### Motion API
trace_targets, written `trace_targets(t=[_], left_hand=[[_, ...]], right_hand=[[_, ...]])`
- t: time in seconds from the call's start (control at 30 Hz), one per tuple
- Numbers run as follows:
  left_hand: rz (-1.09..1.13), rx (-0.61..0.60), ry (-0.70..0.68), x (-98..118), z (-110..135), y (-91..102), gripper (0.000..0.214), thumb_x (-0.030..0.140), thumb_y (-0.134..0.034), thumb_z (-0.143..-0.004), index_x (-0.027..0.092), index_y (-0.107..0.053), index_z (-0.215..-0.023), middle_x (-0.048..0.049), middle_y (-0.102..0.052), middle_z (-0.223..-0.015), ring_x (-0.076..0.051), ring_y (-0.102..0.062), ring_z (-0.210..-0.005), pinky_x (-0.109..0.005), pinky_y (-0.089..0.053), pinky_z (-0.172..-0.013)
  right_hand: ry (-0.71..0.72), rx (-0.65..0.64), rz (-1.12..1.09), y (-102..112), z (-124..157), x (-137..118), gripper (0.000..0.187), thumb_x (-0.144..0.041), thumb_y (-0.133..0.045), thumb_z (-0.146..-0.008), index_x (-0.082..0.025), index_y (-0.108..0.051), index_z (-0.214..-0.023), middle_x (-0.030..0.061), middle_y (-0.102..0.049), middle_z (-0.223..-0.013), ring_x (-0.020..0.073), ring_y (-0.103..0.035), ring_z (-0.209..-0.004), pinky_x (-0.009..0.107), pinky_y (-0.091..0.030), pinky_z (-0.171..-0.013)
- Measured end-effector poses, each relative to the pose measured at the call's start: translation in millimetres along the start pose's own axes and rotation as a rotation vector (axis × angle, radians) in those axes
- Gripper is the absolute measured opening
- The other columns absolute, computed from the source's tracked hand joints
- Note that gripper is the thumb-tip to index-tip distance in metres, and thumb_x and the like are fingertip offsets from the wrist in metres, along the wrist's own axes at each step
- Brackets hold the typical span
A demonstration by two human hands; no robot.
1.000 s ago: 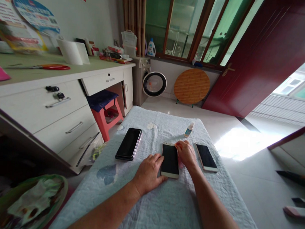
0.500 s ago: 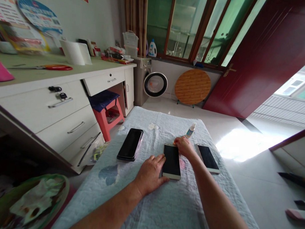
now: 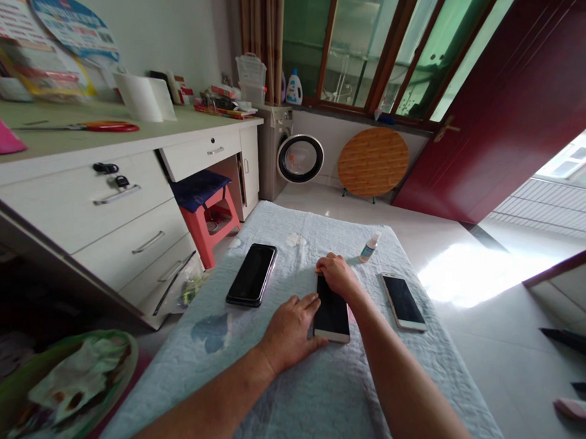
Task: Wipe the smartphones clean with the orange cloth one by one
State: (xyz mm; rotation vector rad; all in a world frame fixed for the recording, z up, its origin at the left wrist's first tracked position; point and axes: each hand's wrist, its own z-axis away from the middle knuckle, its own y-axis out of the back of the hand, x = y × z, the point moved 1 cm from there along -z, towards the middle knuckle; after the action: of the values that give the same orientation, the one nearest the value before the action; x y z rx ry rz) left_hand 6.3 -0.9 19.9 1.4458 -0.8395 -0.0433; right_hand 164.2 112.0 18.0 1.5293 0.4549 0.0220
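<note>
Head view: left hand (image 3: 289, 331) and right hand (image 3: 338, 277) at a pale-framed smartphone (image 3: 332, 318)

The smartphone lies flat, dark screen up, just right of the left hand and partly under the right one. The left hand is spread fairly wide: its fingertips touch the phone's left edge, and its thumb reaches well apart from them to the near edge by the lower corner. The right hand is narrow, fingers bunched and curled over the phone's far end. A small orange bit (image 3: 319, 270) shows at its fingertips; what that is, and whether it is pinched, I cannot tell.

Beyond the left hand and to its left, a black-framed smartphone (image 3: 252, 274) lies face up, well apart from the fingers. Just beyond the right hand, to its right, a small bottle (image 3: 369, 249) with a blue label stands upright. To the right of the right wrist, a second pale-framed phone (image 3: 403, 303) lies face up, slightly turned. All of these rest on a light-blue quilted cloth (image 3: 315, 399), which runs under both forearms.

Farther off, left of the left hand, are a red plastic stool (image 3: 203, 245) and a white desk (image 3: 129, 223); a washing machine (image 3: 269, 158) with its round door ajar stands far ahead of both hands.
</note>
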Motion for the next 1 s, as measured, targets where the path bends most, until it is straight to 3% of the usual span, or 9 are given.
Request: trace_targets(t=[0.63, 1.0], left_hand=[[-0.010, 0.036, 0.002, 0, 2, -2.9, 0.068, 0.055, -0.066, -0.075, 0.020, -0.048, -0.131, -0.0080, -0.050, -0.137, -0.029, -0.050, -0.117, -0.041, -0.037, -0.102], [-0.039, 0.032, -0.003, 1, 1, -3.6, 0.068, 0.052, -0.069, -0.074, 0.017, -0.049, -0.128, -0.0078, -0.051, -0.137, -0.030, -0.052, -0.115, -0.041, -0.039, -0.100]], right_hand=[[-0.092, -0.045, 0.072, 17, 19, 41, 0.028, -0.016, -0.045, -0.086, -0.019, -0.072, -0.090, 0.0072, -0.064, -0.088, 0.0161, -0.056, -0.083, 0.024, -0.036, -0.078], [-0.110, -0.054, 0.149, 14, 10, 4, 0.026, -0.020, -0.045, -0.089, -0.020, -0.070, -0.093, 0.0095, -0.062, -0.095, 0.0208, -0.052, -0.091, 0.027, -0.035, -0.077]])
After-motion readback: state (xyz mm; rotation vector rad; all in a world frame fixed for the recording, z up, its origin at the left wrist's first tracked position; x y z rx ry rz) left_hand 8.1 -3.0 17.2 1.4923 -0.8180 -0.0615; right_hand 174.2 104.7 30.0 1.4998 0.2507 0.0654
